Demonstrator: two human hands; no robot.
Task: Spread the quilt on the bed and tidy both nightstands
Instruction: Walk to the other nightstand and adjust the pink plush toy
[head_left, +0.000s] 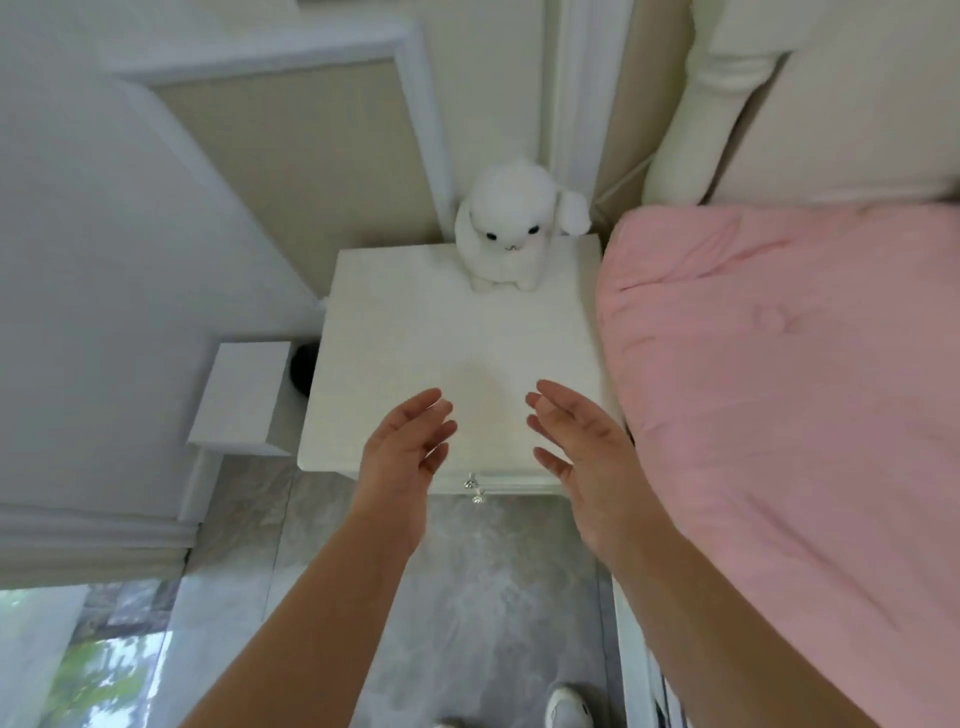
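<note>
left hand (402, 452), right hand (582, 447), fingers spread, empty, above nightstand (415, 322)

A plush (503, 231) is sitting on the nightstand (415, 332) at its back edge, toward the back right corner, against the wall. The bed is lying just right of the nightstand, its quilt (779, 374) hanging over the near side and its headboard (831, 104) standing behind. Both hands are hovering over the nightstand's front edge, the left hand (402, 452) left of the right hand (582, 452), palms facing each other, while a small shelf (244, 395) is sitting left of the nightstand, lower down.
</note>
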